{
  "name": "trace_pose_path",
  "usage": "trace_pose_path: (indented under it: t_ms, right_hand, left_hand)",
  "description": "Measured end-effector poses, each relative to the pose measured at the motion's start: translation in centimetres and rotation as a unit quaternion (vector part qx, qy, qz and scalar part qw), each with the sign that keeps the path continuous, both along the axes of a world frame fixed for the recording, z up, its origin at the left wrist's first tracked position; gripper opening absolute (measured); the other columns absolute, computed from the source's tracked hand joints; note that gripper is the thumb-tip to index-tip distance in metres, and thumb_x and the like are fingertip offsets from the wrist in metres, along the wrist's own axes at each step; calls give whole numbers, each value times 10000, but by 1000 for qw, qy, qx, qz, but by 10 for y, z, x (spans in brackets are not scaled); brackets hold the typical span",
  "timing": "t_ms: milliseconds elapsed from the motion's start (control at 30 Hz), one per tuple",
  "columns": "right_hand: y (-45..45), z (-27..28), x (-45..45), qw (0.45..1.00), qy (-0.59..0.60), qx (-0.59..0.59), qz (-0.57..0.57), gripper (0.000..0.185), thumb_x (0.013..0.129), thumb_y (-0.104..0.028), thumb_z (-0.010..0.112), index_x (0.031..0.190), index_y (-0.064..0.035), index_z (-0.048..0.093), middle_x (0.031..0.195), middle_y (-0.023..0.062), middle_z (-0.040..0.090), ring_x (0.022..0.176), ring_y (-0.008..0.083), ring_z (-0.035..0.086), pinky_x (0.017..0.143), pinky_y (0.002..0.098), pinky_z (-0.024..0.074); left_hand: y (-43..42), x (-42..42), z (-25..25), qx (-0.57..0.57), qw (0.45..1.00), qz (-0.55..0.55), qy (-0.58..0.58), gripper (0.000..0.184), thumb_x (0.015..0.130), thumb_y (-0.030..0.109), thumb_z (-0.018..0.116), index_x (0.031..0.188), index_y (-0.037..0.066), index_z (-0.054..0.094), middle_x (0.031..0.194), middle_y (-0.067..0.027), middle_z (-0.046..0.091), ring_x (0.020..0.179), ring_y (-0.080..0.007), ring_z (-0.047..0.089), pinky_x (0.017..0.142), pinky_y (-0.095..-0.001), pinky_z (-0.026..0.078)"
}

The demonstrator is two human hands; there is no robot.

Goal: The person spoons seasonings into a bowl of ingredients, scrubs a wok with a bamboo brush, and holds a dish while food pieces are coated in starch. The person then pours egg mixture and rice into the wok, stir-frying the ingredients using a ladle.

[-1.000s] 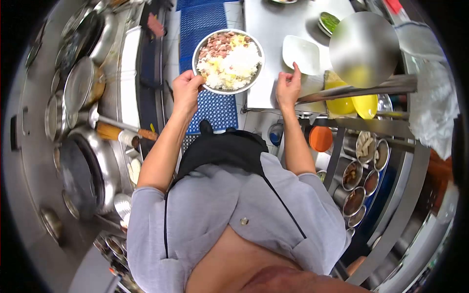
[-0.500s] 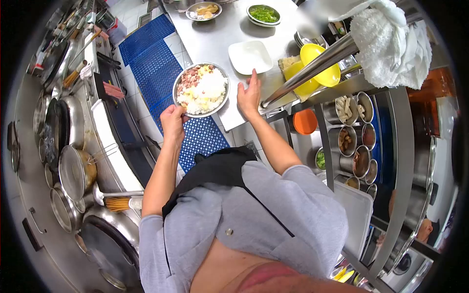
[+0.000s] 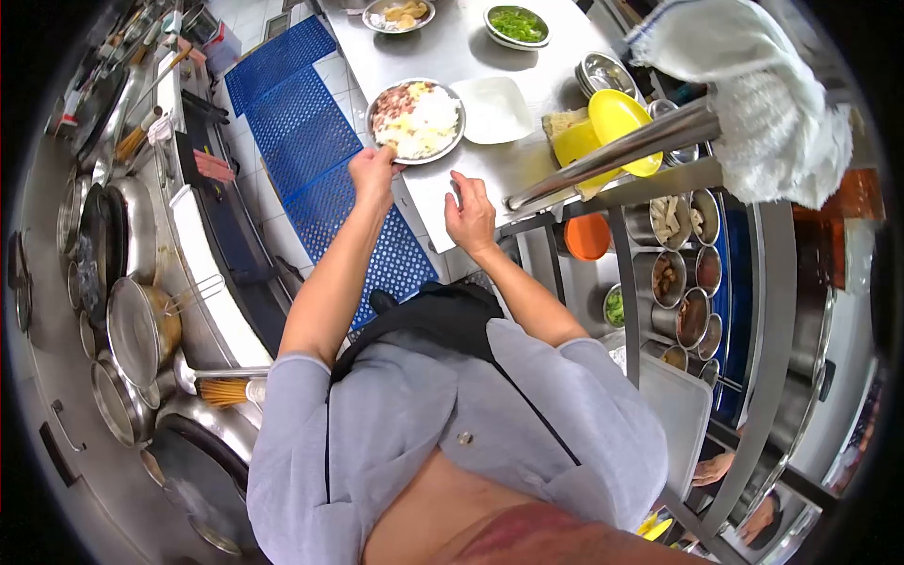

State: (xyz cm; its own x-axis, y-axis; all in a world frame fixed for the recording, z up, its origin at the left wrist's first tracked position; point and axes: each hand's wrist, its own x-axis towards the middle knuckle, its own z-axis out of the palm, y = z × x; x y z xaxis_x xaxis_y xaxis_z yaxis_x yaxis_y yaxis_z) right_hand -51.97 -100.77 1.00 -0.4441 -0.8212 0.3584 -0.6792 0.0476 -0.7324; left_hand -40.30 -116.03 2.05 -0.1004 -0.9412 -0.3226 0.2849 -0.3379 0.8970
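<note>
Bowl of rice and diced meat (image 3: pixel 433 159): round, metal-rimmed, at the left edge of the worktop (image 3: pixel 414 58); pinkish meat toward the upper left, white rice toward the right, some yellow bits mixed in. Cannot tell whether its base rests on the surface or sits just above it.

Nearest: grey top (image 3: pixel 386 414), black apron (image 3: pixel 424 315) below it.

Left hand (image 3: pixel 374 176): fingers closed on the bowl's near rim, thumb uppermost. Right hand (image 3: pixel 470 215): holding nothing visible, fingers loosely spread and slightly curled, at the worktop's near edge, apart from the bowl.

Right side, by the right arm: orange lid (image 3: pixel 587 236) below worktop level; round steel containers (image 3: pixel 692 316) of food beyond it. Another person's hand (image 3: pixel 713 468) lower down, beyond the rack. Steel bar (image 3: pixel 650 143) slants past the worktop's right end, white towel (image 3: pixel 782 122) hanging at its upper end.

Left side: mesh strainer (image 3: pixel 134 331) and bristle brush (image 3: pixel 224 391) by the stove.

On the worktop: square white dish (image 3: pixel 494 111), bare inside, just beside the bowl's right rim. Yellow bowl (image 3: pixel 625 125) farther right, tilted, partly behind the bar.

Farther: bowl of chopped greens (image 3: pixel 518 44); bowl of pale yellow pieces (image 3: pixel 398 30) to its left. Blue mat (image 3: pixel 311 141) stretches off along the floor.
</note>
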Motion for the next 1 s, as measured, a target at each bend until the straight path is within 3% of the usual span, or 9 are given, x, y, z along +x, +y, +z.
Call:
trace_pose_path:
  t_ms: [200, 300, 433, 600, 667, 733, 767, 833, 1000]
  right_hand:
    - [-4, -9, -5, 997, 68, -39, 4, 307, 805, -79, 610, 1111, -68, 592, 897, 104, 588, 641, 227, 604, 568, 334, 502]
    - [-3, -5, -2, 999, 33, -5, 17, 319, 798, -96, 622, 1115, -85, 588, 946, 112, 575, 788, 302, 623, 663, 397, 515]
    - [-2, 0, -3, 999, 21, 6, 32, 291, 793, -90, 629, 1083, -82, 603, 922, 99, 582, 773, 289, 628, 645, 391, 512]
    - [-2, 1, -4, 998, 11, 8, 68, 239, 791, -91, 635, 1030, -82, 624, 885, 86, 589, 749, 267, 633, 624, 380, 505]
    - [-4, -2, -3, 996, 12, -4, 85, 215, 799, -98, 634, 1013, -80, 633, 858, 74, 592, 678, 232, 620, 590, 350, 496]
    - [-6, -9, -6, 994, 29, -31, 100, 191, 816, -109, 630, 1003, -76, 644, 823, 58, 596, 550, 169, 592, 530, 296, 480]
    - [-5, -6, -5, 994, 29, -21, 101, 154, 825, -112, 631, 971, -69, 655, 825, 56, 602, 560, 161, 599, 533, 283, 478]
    - [-3, 5, -3, 992, -3, 10, 123, 139, 825, -112, 628, 958, -79, 652, 835, 65, 601, 604, 215, 609, 555, 330, 484]
    - [-6, 7, 2, 987, -8, -6, 158, 81, 849, -112, 617, 883, -59, 668, 773, 81, 593, 600, 232, 596, 542, 348, 466]
  left_hand:
    - [-25, -23, 4, -1, 991, -126, -37, 86, 832, 45, 615, 829, -37, 587, 877, -111, 641, 755, -197, 656, 709, -301, 584]
    - [-21, -17, 17, 20, 985, -166, -40, 125, 867, 90, 600, 879, -33, 598, 887, -111, 644, 761, -207, 660, 709, -309, 581]
    - [29, 25, 10, 26, 991, -131, 9, 132, 881, 75, 519, 959, 9, 603, 857, -91, 645, 719, -181, 651, 647, -295, 565]
    - [128, 112, -44, 123, 983, -90, -104, 144, 857, 72, 487, 748, 47, 578, 533, -34, 526, 398, -103, 409, 381, -260, 268]
    - [182, 171, -135, 72, 963, -125, -228, 292, 890, 137, 465, 632, 42, 563, 521, -47, 523, 401, -131, 437, 398, -282, 317]
    - [253, 234, -202, 86, 842, -185, -499, 299, 876, 219, 473, 812, -22, 637, 766, -241, 646, 760, -390, 643, 686, -469, 490]
    - [284, 247, -181, 101, 760, -252, -591, 301, 840, 221, 501, 885, -44, 638, 889, -297, 625, 924, -454, 598, 798, -514, 467]
    - [367, 310, -230, 93, 728, -266, -624, 231, 765, 134, 509, 819, -41, 650, 776, -260, 648, 760, -408, 654, 680, -475, 530]
    - [418, 303, -159, 344, 833, -25, -433, 217, 781, 92, 447, 749, 28, 652, 578, -108, 599, 448, -205, 586, 409, -334, 483]
